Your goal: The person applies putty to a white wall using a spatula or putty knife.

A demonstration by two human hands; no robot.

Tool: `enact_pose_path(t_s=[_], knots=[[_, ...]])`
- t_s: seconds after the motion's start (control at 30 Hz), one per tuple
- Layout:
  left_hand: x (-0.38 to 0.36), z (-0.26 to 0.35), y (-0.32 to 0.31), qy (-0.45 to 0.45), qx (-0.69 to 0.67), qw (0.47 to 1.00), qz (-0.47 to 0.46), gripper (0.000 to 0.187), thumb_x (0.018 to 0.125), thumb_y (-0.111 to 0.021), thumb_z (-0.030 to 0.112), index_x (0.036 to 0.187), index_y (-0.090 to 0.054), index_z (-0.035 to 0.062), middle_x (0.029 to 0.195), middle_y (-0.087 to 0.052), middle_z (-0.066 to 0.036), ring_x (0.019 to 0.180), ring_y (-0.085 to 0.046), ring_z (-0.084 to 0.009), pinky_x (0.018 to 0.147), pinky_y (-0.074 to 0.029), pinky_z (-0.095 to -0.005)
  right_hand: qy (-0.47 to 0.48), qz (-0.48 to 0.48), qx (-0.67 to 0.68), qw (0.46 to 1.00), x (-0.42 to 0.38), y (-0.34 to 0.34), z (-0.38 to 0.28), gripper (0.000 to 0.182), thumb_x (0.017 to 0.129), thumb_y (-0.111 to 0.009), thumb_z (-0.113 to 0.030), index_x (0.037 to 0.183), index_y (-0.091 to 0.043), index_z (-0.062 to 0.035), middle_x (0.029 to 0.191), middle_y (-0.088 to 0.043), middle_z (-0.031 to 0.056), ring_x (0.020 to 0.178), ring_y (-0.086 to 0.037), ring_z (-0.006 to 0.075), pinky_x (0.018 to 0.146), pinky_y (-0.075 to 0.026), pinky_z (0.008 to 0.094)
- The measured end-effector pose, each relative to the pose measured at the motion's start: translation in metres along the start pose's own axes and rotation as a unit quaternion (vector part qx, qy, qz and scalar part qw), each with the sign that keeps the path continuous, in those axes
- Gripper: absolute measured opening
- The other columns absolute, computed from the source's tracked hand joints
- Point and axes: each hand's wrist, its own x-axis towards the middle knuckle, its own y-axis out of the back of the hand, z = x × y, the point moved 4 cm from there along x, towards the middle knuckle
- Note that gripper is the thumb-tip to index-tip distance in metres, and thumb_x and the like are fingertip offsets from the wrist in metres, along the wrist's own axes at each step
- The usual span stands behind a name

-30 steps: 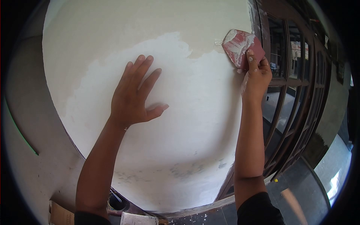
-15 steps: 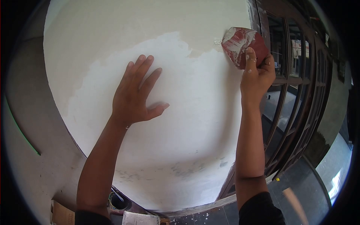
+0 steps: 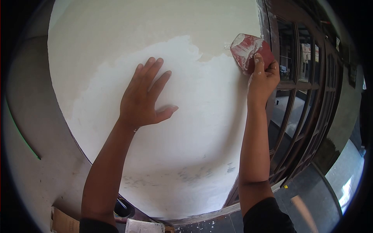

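Observation:
My right hand [image 3: 264,79] pinches a red putty spreader [image 3: 250,52] smeared with white paste, thumb on its face. The spreader is at the wall's right edge, close to the dark wooden frame. Flat against the wall [image 3: 182,136] lies my left hand [image 3: 142,95], fingers spread and holding nothing. Fresh white putty [image 3: 186,89] covers the wall around that hand. Above it the surface is duller and beige, with a ragged border between the two. Bits of white paste cling to my right thumb and fingers.
On the right stands a dark wooden frame with glass panes [image 3: 289,112]. Low at the left are a dark pot [image 3: 123,209], a cardboard box [image 3: 64,220] and a white-smeared block [image 3: 144,226]. White spots dot the tiled floor; a wooden strip [image 3: 304,213] lies at the right.
My right hand and the spreader have shifted slightly left and down, and the spreader's angle has changed a little. My left hand stays flat on the wall; the view has shifted slightly.

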Motion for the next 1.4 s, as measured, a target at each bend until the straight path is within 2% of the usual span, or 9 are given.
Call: enact_pose_path(t_s=[0.2, 0.4, 0.63, 0.7, 0.93, 1.03, 1.17, 1.23, 1.4], knots=[[-0.003, -0.002, 0.0, 0.001, -0.005, 1.0, -0.006, 0.075, 0.073, -0.078, 0.041, 0.135, -0.057, 0.0058, 0.153, -0.043, -0.015, 0.145, -0.037, -0.035, 0.116, -0.032, -0.0548, -0.07, 0.01, 0.145, 0.987, 0.008, 0.008, 0.014, 0.012, 0.092, -0.067, 0.001, 0.102, -0.062, 0.0034, 0.096, -0.068, 0.0075, 0.086, -0.061, 0.0084, 0.081, -0.047, 0.022], [0.002, -0.001, 0.001, 0.001, -0.009, 1.0, -0.001, 0.074, 0.073, -0.078, 0.041, 0.135, -0.057, 0.0058, 0.152, -0.043, -0.015, 0.145, -0.036, -0.0345, 0.116, -0.032, -0.0548, -0.029, -0.014, 0.026, 0.999, 0.003, 0.004, 0.003, 0.015, 0.091, -0.069, -0.001, 0.103, -0.062, 0.004, 0.098, -0.067, 0.0094, 0.087, -0.061, 0.0094, 0.082, -0.048, 0.0236], [0.001, -0.002, 0.001, 0.003, -0.007, 1.0, 0.001, 0.074, 0.072, -0.078, 0.041, 0.134, -0.057, 0.0059, 0.152, -0.043, -0.015, 0.145, -0.037, -0.0343, 0.116, -0.032, -0.0548, -0.077, -0.011, 0.114, 0.99, 0.007, 0.009, 0.013, 0.02, 0.091, -0.07, -0.004, 0.107, -0.063, 0.0056, 0.097, -0.068, 0.0093, 0.082, -0.061, 0.0084, 0.076, -0.048, 0.0222], [0.0, -0.001, 0.001, 0.005, -0.009, 1.0, -0.001, 0.074, 0.072, -0.078, 0.04, 0.134, -0.057, 0.0059, 0.152, -0.043, -0.015, 0.145, -0.037, -0.0342, 0.116, -0.032, -0.0548, -0.064, -0.045, 0.008, 0.997, -0.002, 0.003, 0.006, 0.021, 0.09, -0.071, -0.003, 0.107, -0.063, 0.006, 0.098, -0.068, 0.0099, 0.085, -0.062, 0.0093, 0.079, -0.049, 0.0232], [0.0, -0.002, 0.001, 0.005, -0.007, 1.0, -0.004, 0.073, 0.072, -0.078, 0.04, 0.134, -0.057, 0.0061, 0.152, -0.043, -0.015, 0.145, -0.036, -0.0339, 0.116, -0.031, -0.0549, -0.074, -0.019, 0.103, 0.992, 0.005, 0.02, 0.016, 0.023, 0.091, -0.072, -0.007, 0.109, -0.063, 0.004, 0.099, -0.068, 0.0083, 0.084, -0.063, 0.0115, 0.074, -0.051, 0.0261], [-0.001, -0.002, 0.001, 0.007, -0.008, 1.0, -0.005, 0.073, 0.073, -0.078, 0.04, 0.134, -0.057, 0.0061, 0.153, -0.043, -0.015, 0.145, -0.036, -0.0339, 0.116, -0.032, -0.055, -0.062, -0.071, 0.085, 0.992, 0.004, 0.002, 0.006, 0.024, 0.091, -0.071, -0.008, 0.11, -0.063, 0.0043, 0.1, -0.068, 0.0091, 0.083, -0.064, 0.012, 0.07, -0.052, 0.0263], [0.0, -0.002, 0.001, 0.006, -0.004, 1.0, -0.002, 0.073, 0.073, -0.078, 0.04, 0.134, -0.058, 0.0057, 0.153, -0.043, -0.015, 0.145, -0.037, -0.0339, 0.116, -0.032, -0.0549, -0.072, -0.04, -0.008, 0.997, 0.006, 0.017, 0.01, 0.019, 0.091, -0.071, -0.003, 0.106, -0.063, 0.005, 0.099, -0.069, 0.0099, 0.088, -0.062, 0.0098, 0.081, -0.049, 0.0238], [0.001, -0.002, 0.002, 0.008, -0.004, 1.0, -0.005, 0.072, 0.073, -0.078, 0.041, 0.133, -0.058, 0.0055, 0.153, -0.043, -0.015, 0.145, -0.037, -0.0338, 0.116, -0.032, -0.0548, -0.087, -0.004, 0.097, 0.991, 0.006, 0.024, 0.011, 0.019, 0.091, -0.071, -0.004, 0.106, -0.063, 0.0057, 0.099, -0.069, 0.0099, 0.088, -0.063, 0.0104, 0.08, -0.049, 0.023], [0.0, -0.002, 0.002, 0.002, -0.002, 1.0, -0.001, 0.072, 0.074, -0.077, 0.041, 0.133, -0.058, 0.0051, 0.152, -0.043, -0.015, 0.145, -0.037, -0.0337, 0.116, -0.032, -0.0542, -0.061, -0.09, 0.033, 0.993, 0.005, -0.013, 0.005, 0.017, 0.092, -0.07, -0.007, 0.103, -0.064, 0.0052, 0.093, -0.069, 0.0084, 0.08, -0.062, 0.0088, 0.073, -0.05, 0.0226]])
